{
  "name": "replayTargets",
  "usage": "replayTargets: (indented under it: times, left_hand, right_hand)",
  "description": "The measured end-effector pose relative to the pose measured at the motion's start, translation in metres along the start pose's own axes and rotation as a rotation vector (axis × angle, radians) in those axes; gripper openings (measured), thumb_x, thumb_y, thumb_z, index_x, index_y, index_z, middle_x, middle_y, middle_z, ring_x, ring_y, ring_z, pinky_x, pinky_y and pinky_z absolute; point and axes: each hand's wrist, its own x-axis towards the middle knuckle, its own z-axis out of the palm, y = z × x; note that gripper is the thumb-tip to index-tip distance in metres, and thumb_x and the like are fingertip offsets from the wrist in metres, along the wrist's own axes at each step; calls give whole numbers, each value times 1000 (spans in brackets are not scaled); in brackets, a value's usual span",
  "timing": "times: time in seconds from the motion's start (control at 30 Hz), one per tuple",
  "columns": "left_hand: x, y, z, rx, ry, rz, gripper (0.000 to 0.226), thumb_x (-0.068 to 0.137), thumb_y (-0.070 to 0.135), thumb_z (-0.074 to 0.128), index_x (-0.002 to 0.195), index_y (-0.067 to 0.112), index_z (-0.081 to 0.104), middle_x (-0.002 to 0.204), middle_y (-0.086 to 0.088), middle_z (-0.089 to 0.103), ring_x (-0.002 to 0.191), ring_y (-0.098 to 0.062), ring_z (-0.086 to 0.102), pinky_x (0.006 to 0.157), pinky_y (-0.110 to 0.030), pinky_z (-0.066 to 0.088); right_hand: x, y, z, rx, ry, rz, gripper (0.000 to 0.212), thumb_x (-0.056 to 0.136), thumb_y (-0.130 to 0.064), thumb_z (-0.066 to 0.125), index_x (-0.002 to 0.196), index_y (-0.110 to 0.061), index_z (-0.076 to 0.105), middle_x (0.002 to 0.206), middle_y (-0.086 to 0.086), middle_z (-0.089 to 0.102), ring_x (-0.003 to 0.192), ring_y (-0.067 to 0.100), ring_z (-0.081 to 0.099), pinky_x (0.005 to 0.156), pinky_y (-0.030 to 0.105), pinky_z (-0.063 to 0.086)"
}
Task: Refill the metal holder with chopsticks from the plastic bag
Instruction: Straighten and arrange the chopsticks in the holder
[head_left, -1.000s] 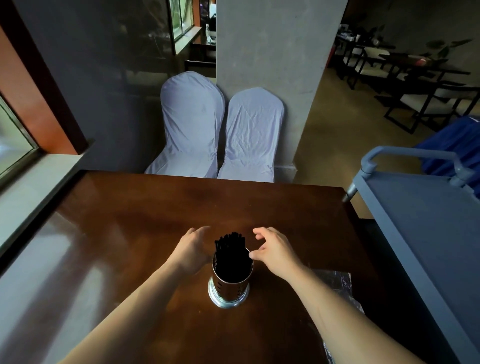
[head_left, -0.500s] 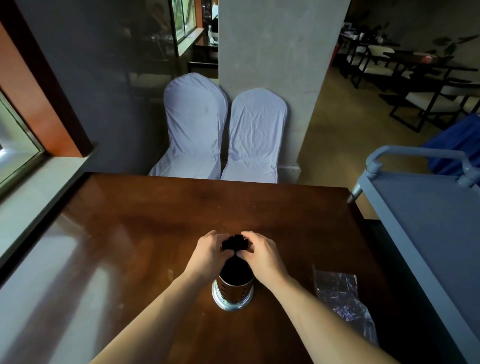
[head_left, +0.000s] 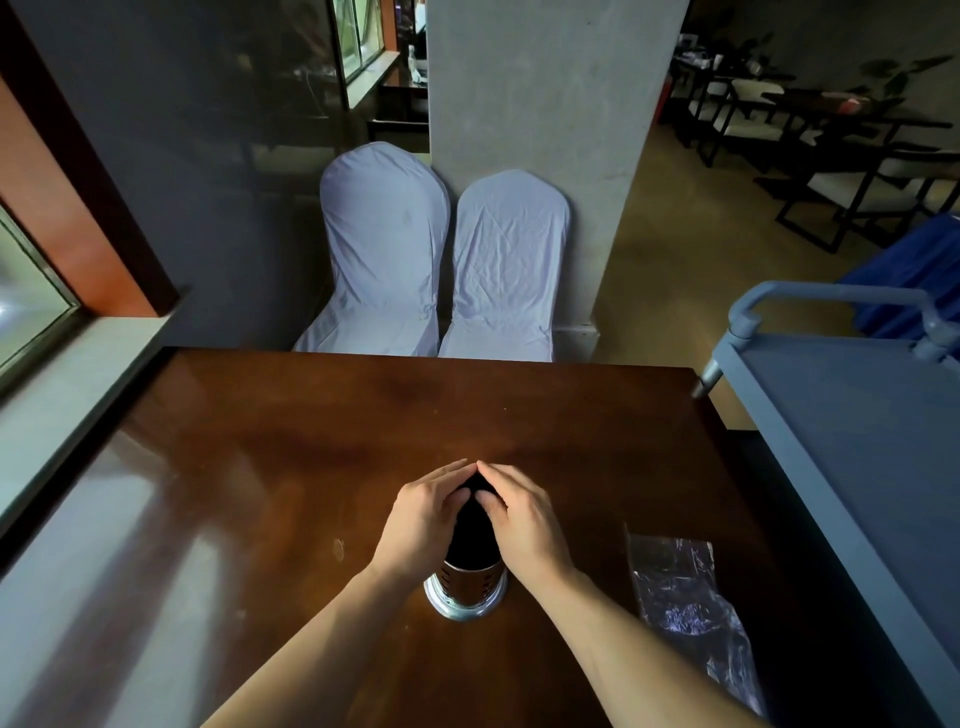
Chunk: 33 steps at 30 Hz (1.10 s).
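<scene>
A perforated metal holder (head_left: 467, 587) stands upright on the brown table (head_left: 311, 467), near its front edge. It is packed with black chopsticks (head_left: 470, 525) that stick out of its top. My left hand (head_left: 421, 519) and my right hand (head_left: 524, 519) cup the bundle from either side, thumbs on the near side. The fingertips of both hands meet over the chopstick tops and hide most of them. A crumpled clear plastic bag (head_left: 680, 592) lies flat on the table to the right of the holder; it looks flattened.
A grey-blue cart (head_left: 857, 441) with a rounded handle stands close along the table's right side. Two white-covered chairs (head_left: 384, 249) lean against the pillar beyond the far edge. A window ledge (head_left: 67, 395) runs along the left.
Both hands came in from either side of the holder and closed round the chopstick bundle. Their fingertips now meet over its top. The holder has not moved.
</scene>
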Motion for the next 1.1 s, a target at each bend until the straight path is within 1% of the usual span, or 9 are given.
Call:
replayTargets:
  times: [0.1, 0.23, 0.37, 0.5, 0.6, 0.77, 0.87, 0.97, 1.1]
  left_hand:
    - [-1, -2, -3, 28, 19, -36, 39, 97, 7, 60, 134, 16, 63, 139, -2, 63, 130, -16, 57, 108, -26, 46]
    - [-4, -3, -6, 56, 39, -26, 45, 97, 10, 61, 141, 17, 57, 144, 0, 58, 132, -16, 55, 106, -25, 47]
    - [-10, -3, -2, 128, -21, 12, 41, 100, 16, 55, 141, 20, 57, 149, 4, 53, 133, -16, 54, 109, -29, 46]
    - [-9, 1, -3, 163, -28, 37, 36, 101, 18, 53, 137, 19, 61, 146, 4, 55, 129, -15, 57, 106, -31, 49]
    - [-6, 4, -8, 180, -10, 49, 27, 99, 15, 57, 124, 16, 69, 134, 1, 64, 116, -17, 64, 97, -33, 55]
    - [1, 7, -14, 156, 33, -4, 10, 95, 13, 61, 92, 17, 69, 88, 5, 66, 77, -18, 63, 68, -41, 54]
    - [6, 12, -13, 160, 27, -17, 8, 94, 14, 63, 88, 16, 69, 86, 4, 62, 76, -19, 61, 68, -41, 53]
    - [10, 15, -11, 157, 10, -25, 9, 94, 11, 62, 87, 14, 67, 87, 2, 59, 77, -20, 59, 69, -41, 53]
    - [11, 17, -12, 172, 14, -29, 10, 96, 12, 60, 91, 12, 68, 90, 1, 56, 77, -21, 59, 69, -38, 53]
  right_hand:
    - [-1, 4, -3, 41, 11, 24, 39, 98, -14, 64, 137, -12, 61, 134, -3, 62, 119, 13, 60, 104, 16, 44]
    - [-6, 11, -4, 55, 36, 46, 49, 95, -21, 69, 143, -20, 56, 135, -11, 55, 101, 6, 59, 85, 2, 43]
    - [-12, 9, 1, -7, 0, -26, 44, 96, -17, 67, 139, -15, 60, 136, -6, 57, 120, 14, 56, 105, 23, 44]
    - [-14, 8, 7, -84, 21, -23, 42, 97, -22, 64, 139, -17, 60, 139, -7, 58, 124, 17, 49, 108, 25, 37]
    - [-12, 8, 7, -110, 15, -37, 41, 97, -23, 64, 137, -19, 60, 140, -9, 57, 123, 14, 47, 107, 26, 39]
    - [-8, 6, 3, -52, -9, -27, 33, 95, -15, 66, 128, -16, 64, 129, -5, 63, 117, 15, 52, 102, 27, 43]
    - [-1, 2, -1, -2, -22, -5, 21, 94, -9, 65, 115, -12, 68, 114, -1, 68, 104, 16, 61, 92, 25, 49]
    - [8, -1, -6, -13, -29, -15, 10, 93, -8, 65, 101, -11, 70, 100, 0, 70, 88, 14, 62, 77, 17, 44]
    - [15, 0, -8, -30, -8, -20, 8, 92, -10, 66, 99, -13, 70, 96, -3, 68, 83, 12, 59, 74, 18, 46]
